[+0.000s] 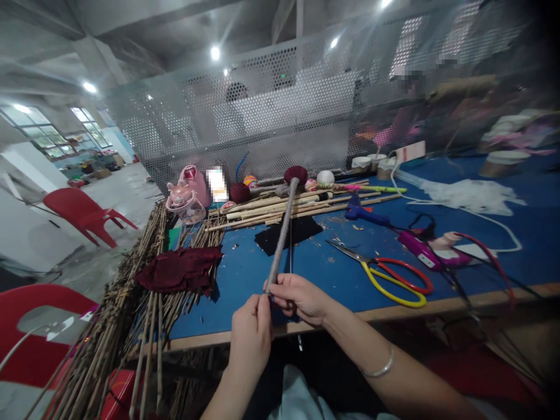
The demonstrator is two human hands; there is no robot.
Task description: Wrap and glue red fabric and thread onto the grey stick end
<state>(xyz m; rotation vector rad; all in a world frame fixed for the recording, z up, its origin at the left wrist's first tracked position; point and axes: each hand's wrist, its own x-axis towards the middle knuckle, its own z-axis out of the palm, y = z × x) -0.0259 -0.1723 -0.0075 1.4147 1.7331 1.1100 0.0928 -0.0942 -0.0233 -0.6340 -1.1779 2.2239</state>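
Both my hands grip the lower end of a long grey stick (282, 233) that points away from me and ends in a dark red padded head (296, 174). My left hand (250, 337) is closed around the very bottom of the stick. My right hand (298, 297), with a silver bangle on the wrist, pinches the stick just above it. A thin thread hangs beside the stick. The hands are over the near edge of the blue table (245, 280).
Red-and-yellow scissors (385, 274), a blue glue gun (365, 214), a purple tool (422, 248), black cloth (286, 233) and dark red cloth (179, 269) lie on the table. Bundled sticks (144, 291) lie left, finished sticks (297, 204) at the back, red chairs (83, 213) beyond. Perforated metal screen behind.
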